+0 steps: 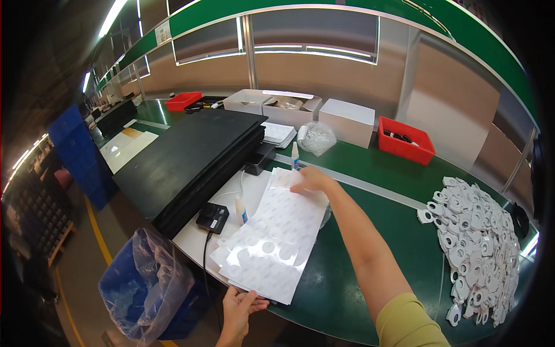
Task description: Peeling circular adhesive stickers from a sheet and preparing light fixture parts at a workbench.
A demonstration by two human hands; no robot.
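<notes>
Your left hand (240,302) pinches the near edge of the stack of white sticker sheets (277,237) lying on the green bench (393,179). Your right hand (310,180) rests flat, fingers spread, on their far end, beside a small glue bottle (295,156).

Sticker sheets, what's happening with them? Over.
Left hand pinches sticker sheets at near edge. Right hand presses far edge. Glue bottle stands beside stack.
</notes>
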